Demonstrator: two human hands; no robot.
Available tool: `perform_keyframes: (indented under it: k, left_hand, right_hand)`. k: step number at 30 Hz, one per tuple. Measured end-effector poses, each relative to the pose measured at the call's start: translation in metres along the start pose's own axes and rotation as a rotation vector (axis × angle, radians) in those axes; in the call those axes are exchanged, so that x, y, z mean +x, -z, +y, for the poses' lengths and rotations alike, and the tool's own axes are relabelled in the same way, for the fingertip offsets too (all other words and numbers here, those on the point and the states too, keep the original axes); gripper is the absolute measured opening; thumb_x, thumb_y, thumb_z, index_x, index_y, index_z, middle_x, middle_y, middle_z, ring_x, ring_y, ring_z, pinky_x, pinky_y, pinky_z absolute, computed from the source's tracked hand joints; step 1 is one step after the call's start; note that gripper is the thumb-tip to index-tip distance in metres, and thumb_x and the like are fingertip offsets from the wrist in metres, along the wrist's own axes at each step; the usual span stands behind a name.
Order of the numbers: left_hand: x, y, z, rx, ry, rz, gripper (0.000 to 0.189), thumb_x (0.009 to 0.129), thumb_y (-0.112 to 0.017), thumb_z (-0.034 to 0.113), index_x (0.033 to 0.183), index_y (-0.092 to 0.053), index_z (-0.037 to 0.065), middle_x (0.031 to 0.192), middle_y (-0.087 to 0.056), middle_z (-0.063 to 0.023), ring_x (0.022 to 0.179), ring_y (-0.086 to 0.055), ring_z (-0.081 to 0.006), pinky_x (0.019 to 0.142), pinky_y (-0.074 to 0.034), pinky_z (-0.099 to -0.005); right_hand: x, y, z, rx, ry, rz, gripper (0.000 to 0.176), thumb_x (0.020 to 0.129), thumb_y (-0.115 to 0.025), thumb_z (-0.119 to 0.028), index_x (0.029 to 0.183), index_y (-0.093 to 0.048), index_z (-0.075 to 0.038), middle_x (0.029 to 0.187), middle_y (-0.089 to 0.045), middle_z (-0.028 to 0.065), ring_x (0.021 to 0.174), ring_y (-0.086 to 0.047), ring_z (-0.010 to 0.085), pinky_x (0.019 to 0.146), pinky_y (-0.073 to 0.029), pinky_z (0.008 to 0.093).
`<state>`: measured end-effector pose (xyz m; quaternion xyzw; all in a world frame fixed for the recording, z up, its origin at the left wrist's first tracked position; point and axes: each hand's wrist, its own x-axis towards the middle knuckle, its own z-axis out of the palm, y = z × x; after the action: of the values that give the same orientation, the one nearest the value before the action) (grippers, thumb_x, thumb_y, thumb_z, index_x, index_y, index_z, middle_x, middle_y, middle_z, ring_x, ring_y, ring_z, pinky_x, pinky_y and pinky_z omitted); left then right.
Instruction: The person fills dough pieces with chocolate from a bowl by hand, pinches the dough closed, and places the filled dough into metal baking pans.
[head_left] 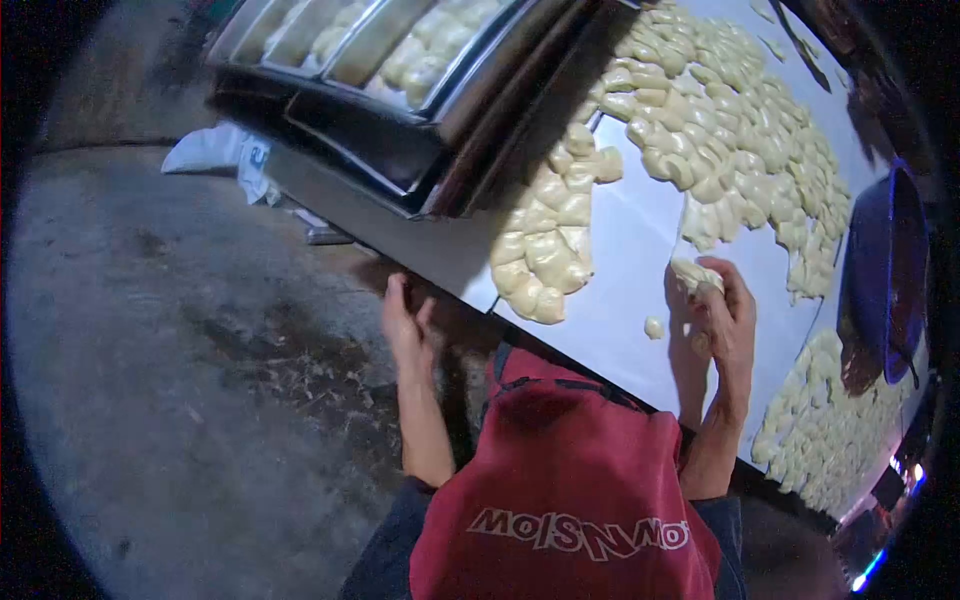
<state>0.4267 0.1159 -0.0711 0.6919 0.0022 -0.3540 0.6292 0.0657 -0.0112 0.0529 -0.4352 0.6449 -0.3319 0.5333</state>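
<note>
My right hand (pixel 732 325) is over the white tabletop (pixel 640 215), its fingers closed round a soft, pale piece of dough (pixel 692 274). A small dough scrap (pixel 654 327) lies on the surface just left of that hand. Beyond my fingers spreads a wide mass of flattened dough pieces (pixel 715 130). My left hand (pixel 408 328) hangs off the table's front edge, above the floor, with fingers apart and nothing visible in it. Between the tray stack and the bare strip of tabletop lies a narrower group of dough pieces (pixel 548 235).
Stacked dark metal trays (pixel 430 150) rise at the back left, the top one holding dough in its compartments. On the right stands a blue-purple basin (pixel 868 265), near more dough pieces (pixel 825 430). A white bag (pixel 215 150) lies on the concrete floor (pixel 180 380).
</note>
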Motion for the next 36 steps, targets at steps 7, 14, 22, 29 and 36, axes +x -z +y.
perform_keyframes:
  k: [7,14,22,29,36]
  left_hand:
    - [-0.063,-0.053,0.040,0.361,-0.631,-0.107,0.014,0.092,-0.068,0.003,0.083,-0.058,0.001,0.119,-0.064,-0.0129,0.102,-0.060,-0.0183,0.088,-0.052,-0.0311]
    - [-0.130,-0.217,0.015,0.553,-0.844,-1.451,0.082,0.079,-0.082,0.032,0.145,-0.045,0.002,0.149,-0.044,-0.0230,0.139,-0.042,-0.0369,0.114,-0.034,-0.0413]
    - [-0.144,-0.250,0.016,0.810,-0.539,-1.523,0.028,0.090,-0.069,0.023,0.110,-0.073,0.004,0.092,-0.075,-0.0168,0.084,-0.073,-0.0205,0.075,-0.055,-0.0322]
    - [-0.135,-0.239,0.015,0.883,-0.725,-1.493,0.055,0.078,-0.083,0.031,0.123,-0.066,0.004,0.098,-0.074,-0.0154,0.088,-0.072,-0.0305,0.077,-0.055,-0.0346]
    - [-0.137,-0.242,0.018,0.676,-1.158,-1.247,0.076,0.070,-0.085,0.035,0.134,-0.055,0.008,0.129,-0.059,-0.0160,0.108,-0.062,-0.0321,0.099,-0.041,-0.0474]
  right_hand:
    - [0.002,0.032,0.024,0.487,-0.175,-0.017,0.018,0.084,-0.072,-0.002,0.098,-0.061,-0.002,0.083,-0.061,0.0058,0.068,-0.059,0.0133,0.058,-0.050,0.0256]
    - [-0.006,0.039,0.022,0.628,-0.133,-0.184,0.016,0.091,-0.068,-0.014,0.102,-0.061,-0.004,0.089,-0.066,0.0059,0.072,-0.064,0.0105,0.058,-0.052,0.0223]
    - [-0.017,0.048,0.029,0.287,0.039,-0.063,0.022,0.094,-0.067,-0.019,0.104,-0.066,0.000,0.089,-0.066,0.0056,0.074,-0.061,0.0094,0.059,-0.051,0.0237]
    - [-0.014,0.033,0.041,0.540,0.001,-0.024,0.022,0.097,-0.064,-0.018,0.111,-0.064,-0.001,0.088,-0.063,0.0014,0.075,-0.058,0.0068,0.063,-0.047,0.0208]
    - [-0.006,0.029,0.028,0.666,-0.088,-0.139,0.028,0.099,-0.060,-0.027,0.111,-0.063,-0.002,0.096,-0.067,0.0059,0.079,-0.064,0.0125,0.071,-0.054,0.0266]
